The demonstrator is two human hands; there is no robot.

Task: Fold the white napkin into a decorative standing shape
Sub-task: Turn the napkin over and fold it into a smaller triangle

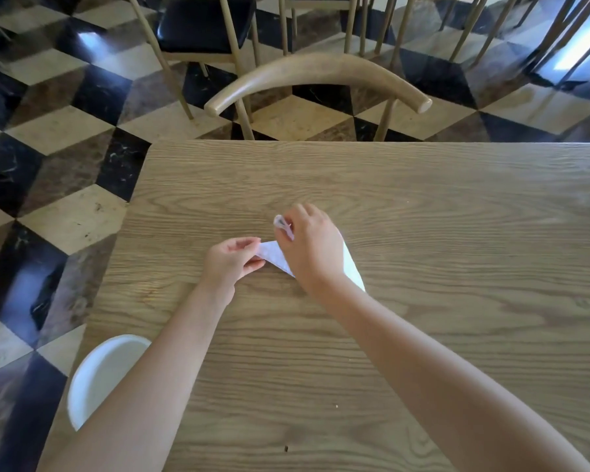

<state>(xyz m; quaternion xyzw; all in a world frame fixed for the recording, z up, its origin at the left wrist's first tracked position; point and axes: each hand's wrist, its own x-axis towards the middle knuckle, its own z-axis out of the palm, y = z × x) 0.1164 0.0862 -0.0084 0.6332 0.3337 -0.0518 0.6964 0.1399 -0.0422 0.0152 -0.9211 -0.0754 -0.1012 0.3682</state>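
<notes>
Together, left hand (pixel 231 259) and right hand (pixel 312 248) pinch one napkin (pixel 275 255).

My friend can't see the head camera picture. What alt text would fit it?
Two bare hands fold a white napkin on a wooden table: the left hand pinches its left tip, the right hand a curled end. A white dish sits at the table's near left edge; a chair stands beyond on checkered floor.
</notes>
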